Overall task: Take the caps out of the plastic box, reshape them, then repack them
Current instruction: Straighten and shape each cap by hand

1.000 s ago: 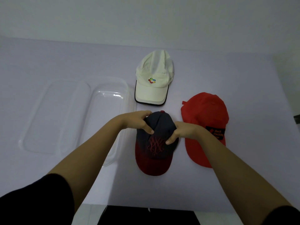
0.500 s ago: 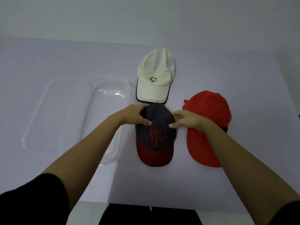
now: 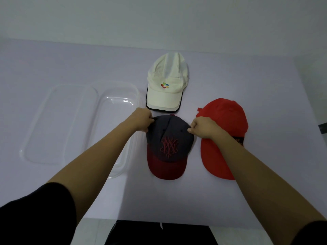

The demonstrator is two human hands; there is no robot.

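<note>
You pinched the dark cap's crown from both sides.

Your left hand [image 3: 141, 120] and right hand [image 3: 203, 127] each closed their fingers on the edges of the dark cap [image 3: 169, 147], which lay on the table [image 3: 265, 174] between the empty plastic box [image 3: 118, 106] and the red cap [image 3: 224, 131], its lid [image 3: 58, 124] farther left, the white cap [image 3: 167, 87] just behind.

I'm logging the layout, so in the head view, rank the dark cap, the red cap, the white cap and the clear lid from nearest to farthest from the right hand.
1. Dark cap: pinched by the right hand.
2. Red cap: just behind the hand, partly under it.
3. White cap: farther back, to the left.
4. Clear lid: far left, beyond the box.
</note>
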